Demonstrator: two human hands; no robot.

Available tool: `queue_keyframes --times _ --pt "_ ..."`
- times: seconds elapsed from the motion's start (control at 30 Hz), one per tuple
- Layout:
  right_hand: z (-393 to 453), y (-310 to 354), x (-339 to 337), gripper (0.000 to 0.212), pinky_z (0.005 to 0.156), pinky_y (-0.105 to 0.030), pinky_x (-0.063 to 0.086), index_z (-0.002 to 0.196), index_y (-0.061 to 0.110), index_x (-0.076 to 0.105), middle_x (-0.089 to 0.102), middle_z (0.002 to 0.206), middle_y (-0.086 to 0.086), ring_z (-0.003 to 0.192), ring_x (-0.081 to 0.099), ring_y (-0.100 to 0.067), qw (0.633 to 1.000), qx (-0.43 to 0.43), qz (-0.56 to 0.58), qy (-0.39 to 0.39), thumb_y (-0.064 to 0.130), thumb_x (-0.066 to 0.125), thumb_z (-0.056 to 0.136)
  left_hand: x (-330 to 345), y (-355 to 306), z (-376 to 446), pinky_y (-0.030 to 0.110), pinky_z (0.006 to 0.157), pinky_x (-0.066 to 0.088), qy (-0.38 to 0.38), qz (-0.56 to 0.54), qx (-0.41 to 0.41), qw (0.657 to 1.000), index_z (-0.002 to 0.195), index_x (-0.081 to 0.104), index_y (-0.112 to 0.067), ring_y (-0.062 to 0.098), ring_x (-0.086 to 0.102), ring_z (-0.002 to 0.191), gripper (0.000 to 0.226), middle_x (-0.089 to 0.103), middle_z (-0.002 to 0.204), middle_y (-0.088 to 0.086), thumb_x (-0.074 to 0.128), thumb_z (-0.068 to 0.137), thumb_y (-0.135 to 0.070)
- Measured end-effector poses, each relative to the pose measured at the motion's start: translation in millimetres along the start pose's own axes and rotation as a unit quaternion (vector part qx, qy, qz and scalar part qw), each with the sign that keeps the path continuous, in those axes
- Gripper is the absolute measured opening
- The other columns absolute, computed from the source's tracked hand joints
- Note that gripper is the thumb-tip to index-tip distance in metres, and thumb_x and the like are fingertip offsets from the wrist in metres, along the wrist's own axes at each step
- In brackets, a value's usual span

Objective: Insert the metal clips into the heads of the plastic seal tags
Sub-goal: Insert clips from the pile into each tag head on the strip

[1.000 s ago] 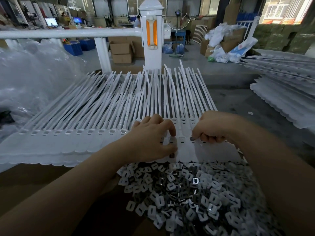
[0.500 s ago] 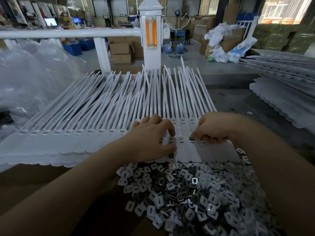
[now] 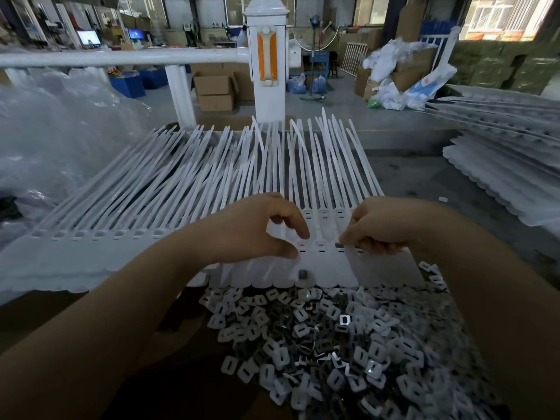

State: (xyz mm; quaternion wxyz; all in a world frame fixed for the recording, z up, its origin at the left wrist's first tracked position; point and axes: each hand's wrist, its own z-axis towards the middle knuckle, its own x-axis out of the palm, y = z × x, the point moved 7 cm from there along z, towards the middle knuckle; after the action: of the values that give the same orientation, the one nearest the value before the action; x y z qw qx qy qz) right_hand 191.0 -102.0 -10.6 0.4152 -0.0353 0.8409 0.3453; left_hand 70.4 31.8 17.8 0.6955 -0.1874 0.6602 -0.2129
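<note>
My right hand [image 3: 381, 228] pinches a small dark metal clip [image 3: 339, 245] at a slot in the row of white plastic seal tags [image 3: 188, 189], poised to press it in. My left hand [image 3: 260, 228], fingers curled but grasping nothing, hovers just left of that clip to steady the heads, and the heap of loose silver clips [image 3: 333, 344] sits just nearer me for quick picking.

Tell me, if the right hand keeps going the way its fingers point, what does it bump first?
Probably the left hand. The right hand points leftward across the seal tag heads, with a small metal clip at its fingertips. Depth is unclear.
</note>
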Motion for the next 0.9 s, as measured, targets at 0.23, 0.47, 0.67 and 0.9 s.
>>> queue_keyframes --times 0.23,0.47,0.67,0.9 --pt "4 0 -2 0.019 0.039 -0.019 0.032 0.077 0.002 0.066 0.054 0.049 -0.002 0.037 0.042 -0.012 1.0 -0.001 0.005 -0.004 0.018 0.069 0.087 30 -28 -4 0.012 0.066 0.038 0.135 0.087 0.027 0.987 0.081 0.066 -0.042 -0.009 0.052 0.086 0.017 0.062 0.085 -0.021 0.08 0.073 -0.045" --pt "5 2 -3 0.021 0.039 -0.017 0.033 0.08 0.003 0.067 0.056 0.051 -0.003 0.037 0.043 -0.012 1.0 -0.012 -0.007 -0.014 0.022 0.07 0.087 32 -22 -3 0.0 0.062 0.044 0.14 0.026 -0.021 0.99 0.077 0.066 -0.035 -0.015 0.06 0.07 0.015 0.064 0.075 -0.034 0.081 0.077 -0.034" --pt "1 13 -5 0.017 0.041 -0.02 0.037 0.083 0.009 0.066 0.06 0.057 -0.002 0.045 0.047 -0.013 0.996 -0.077 0.033 -0.018 0.025 0.072 0.085 16 -6 -3 0.011 0.061 0.051 0.074 -0.167 -0.089 0.979 0.085 0.079 -0.022 0.002 0.068 0.068 0.005 0.076 0.079 -0.007 0.079 0.08 -0.022" --pt "-16 33 4 0.006 0.044 -0.019 0.038 0.083 0.016 0.069 0.065 0.064 0.002 0.052 0.052 -0.008 0.983 -0.164 0.067 0.058 0.02 0.069 0.087 12 5 -4 0.013 0.063 0.053 0.046 -0.238 -0.137 0.96 0.097 0.074 -0.021 0.009 0.073 0.077 0.015 0.077 0.084 -0.001 0.075 0.084 -0.015"
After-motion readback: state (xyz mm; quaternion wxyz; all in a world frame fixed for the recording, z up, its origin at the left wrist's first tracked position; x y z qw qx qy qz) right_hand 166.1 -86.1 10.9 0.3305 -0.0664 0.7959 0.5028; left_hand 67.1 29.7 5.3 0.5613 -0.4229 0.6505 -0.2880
